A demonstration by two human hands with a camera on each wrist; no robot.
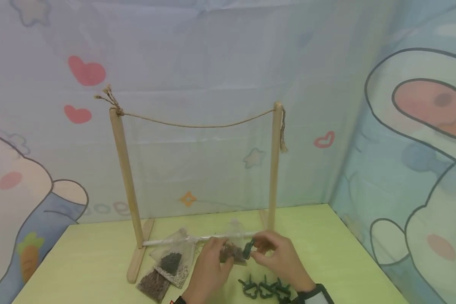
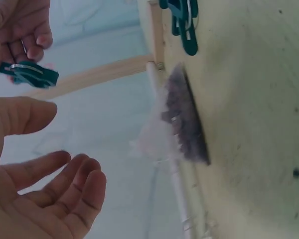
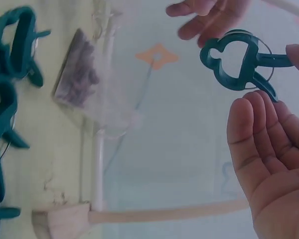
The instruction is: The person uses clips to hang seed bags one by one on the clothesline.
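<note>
Thumb and fingertips of my right hand [image 1: 283, 255] pinch a green spring clip [image 3: 249, 62] by its handles, held up off the table. My left hand [image 1: 209, 272] hovers beside it, fingers spread and slightly bent, holding nothing in the left wrist view. Beyond both hands, a small clear bag [image 2: 184, 119] with dark reddish-brown contents sits on the table by a white rod [image 3: 99, 164]. Neither wrist view shows a hand touching that bag. Several more green spring clips [image 1: 266, 289] lie in front of my right hand.
Left of my hands are a bag of dark and pale grains [image 1: 171, 264] and a bag of brown bits [image 1: 153, 285]. Two wooden posts [image 1: 126, 169] carry a sagging string [image 1: 197, 126] above the table. A printed cloth [image 1: 197, 169] hangs behind.
</note>
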